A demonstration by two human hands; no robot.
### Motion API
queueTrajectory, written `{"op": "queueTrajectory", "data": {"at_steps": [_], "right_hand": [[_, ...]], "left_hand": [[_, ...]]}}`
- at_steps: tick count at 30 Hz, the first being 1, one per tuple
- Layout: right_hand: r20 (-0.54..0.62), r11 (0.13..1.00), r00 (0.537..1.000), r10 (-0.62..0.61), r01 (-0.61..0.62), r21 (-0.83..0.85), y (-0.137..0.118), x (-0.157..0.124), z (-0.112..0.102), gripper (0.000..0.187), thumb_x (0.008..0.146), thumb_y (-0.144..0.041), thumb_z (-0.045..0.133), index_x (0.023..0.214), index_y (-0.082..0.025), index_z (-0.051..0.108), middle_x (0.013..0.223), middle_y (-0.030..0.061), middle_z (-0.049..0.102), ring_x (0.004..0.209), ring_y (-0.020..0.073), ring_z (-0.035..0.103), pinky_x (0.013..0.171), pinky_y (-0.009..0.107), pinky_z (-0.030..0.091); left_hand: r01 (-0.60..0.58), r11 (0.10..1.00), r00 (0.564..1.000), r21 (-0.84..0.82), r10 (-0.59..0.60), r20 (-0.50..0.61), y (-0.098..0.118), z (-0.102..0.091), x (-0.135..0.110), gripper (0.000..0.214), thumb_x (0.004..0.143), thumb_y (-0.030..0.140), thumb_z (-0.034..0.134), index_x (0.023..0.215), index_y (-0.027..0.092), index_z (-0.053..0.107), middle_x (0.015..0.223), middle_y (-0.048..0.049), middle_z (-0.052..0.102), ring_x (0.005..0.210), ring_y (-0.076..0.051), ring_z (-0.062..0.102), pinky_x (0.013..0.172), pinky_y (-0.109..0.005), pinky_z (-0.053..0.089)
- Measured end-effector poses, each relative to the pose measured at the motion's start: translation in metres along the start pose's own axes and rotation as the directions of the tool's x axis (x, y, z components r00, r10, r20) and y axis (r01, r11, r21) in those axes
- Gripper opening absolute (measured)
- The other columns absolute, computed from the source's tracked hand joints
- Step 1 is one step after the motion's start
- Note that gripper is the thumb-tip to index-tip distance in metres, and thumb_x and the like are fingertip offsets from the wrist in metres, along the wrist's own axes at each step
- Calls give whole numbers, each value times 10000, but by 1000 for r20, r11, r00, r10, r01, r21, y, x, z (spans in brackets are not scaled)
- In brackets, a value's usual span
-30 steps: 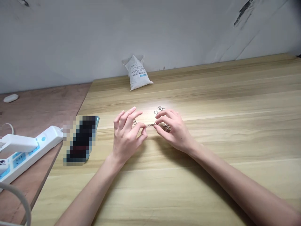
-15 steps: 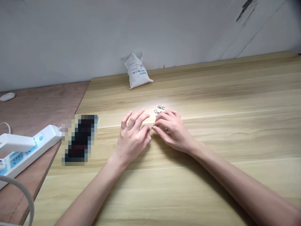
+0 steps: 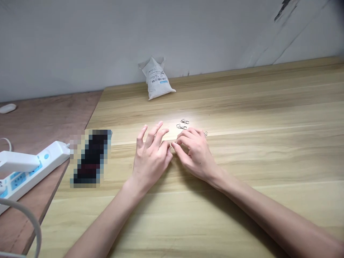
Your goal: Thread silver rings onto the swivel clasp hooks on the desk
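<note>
My left hand (image 3: 152,154) is over the wooden table, thumb and index finger pinched together and the other fingers raised and spread. My right hand (image 3: 195,154) faces it, thumb and index finger pinched, other fingers curled. Their fingertips almost meet around a small shiny metal piece (image 3: 171,146), mostly covered by the fingers. Just beyond the right hand lie two silver swivel clasps with rings, a farther clasp (image 3: 185,121) and a nearer clasp (image 3: 181,127). Another small metal item (image 3: 205,133) shows partly past the right knuckles.
A white labelled plastic packet (image 3: 158,80) leans near the grey wall. Left of my hands lies a dark pixelated rectangular object (image 3: 92,157). On the lower brown surface are a white power strip (image 3: 53,156), a cable (image 3: 33,220) and a small white object (image 3: 8,108).
My right hand has turned slightly, uncovering the nearer clasp and the metal item on its right. Both pinches stay together at nearly the same place.
</note>
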State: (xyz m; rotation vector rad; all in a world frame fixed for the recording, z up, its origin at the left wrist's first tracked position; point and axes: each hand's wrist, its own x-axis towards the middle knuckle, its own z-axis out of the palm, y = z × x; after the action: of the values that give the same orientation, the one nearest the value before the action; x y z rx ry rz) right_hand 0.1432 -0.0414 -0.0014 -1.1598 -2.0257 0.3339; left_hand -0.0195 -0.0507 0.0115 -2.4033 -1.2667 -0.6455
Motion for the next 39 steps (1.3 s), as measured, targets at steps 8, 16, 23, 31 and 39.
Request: {"op": "queueTrajectory", "data": {"at_steps": [8,16,23,31,39], "right_hand": [[73,991,993,89,-95,91,-2,0,-2,266,936,-188,490,670,-195,497,738,11,596,781,170,526,885,358,352],[97,985,995,31,-47,168,5,3,-8,207,940,-203,523,737,-199,568,766,16,620,775,173,536,841,361,367],[102,966,989,107,-128,223,10,7,-11,202,920,-204,559,723,-203,604,763,24,640,783,187,559,830,372,385],[134,951,983,124,-156,267,12,7,-16,210,910,-224,575,703,-201,598,714,13,635,740,177,551,788,346,406],[69,998,997,45,-48,41,38,9,-14,191,933,-271,542,831,-213,693,877,63,660,874,224,561,827,387,399]], "left_hand": [[-12,999,1000,51,13,-15,2,2,1,170,881,160,536,739,173,627,1202,-93,674,1283,-279,524,1125,-509,282],[48,998,999,-41,-48,-11,-5,0,1,119,844,142,566,779,189,654,1204,-92,664,1280,-295,520,1113,-533,303],[40,994,999,-101,-44,-31,-7,-1,-1,98,826,131,585,796,196,653,1202,-86,658,1273,-289,521,1116,-518,306],[47,988,999,-144,-47,1,-8,0,-3,53,834,172,604,810,207,634,1192,-77,662,1253,-267,534,1100,-497,328],[218,960,968,-176,-191,162,-78,-22,-4,116,893,289,566,927,212,646,1151,-91,635,1110,-273,588,934,-449,449]]}}
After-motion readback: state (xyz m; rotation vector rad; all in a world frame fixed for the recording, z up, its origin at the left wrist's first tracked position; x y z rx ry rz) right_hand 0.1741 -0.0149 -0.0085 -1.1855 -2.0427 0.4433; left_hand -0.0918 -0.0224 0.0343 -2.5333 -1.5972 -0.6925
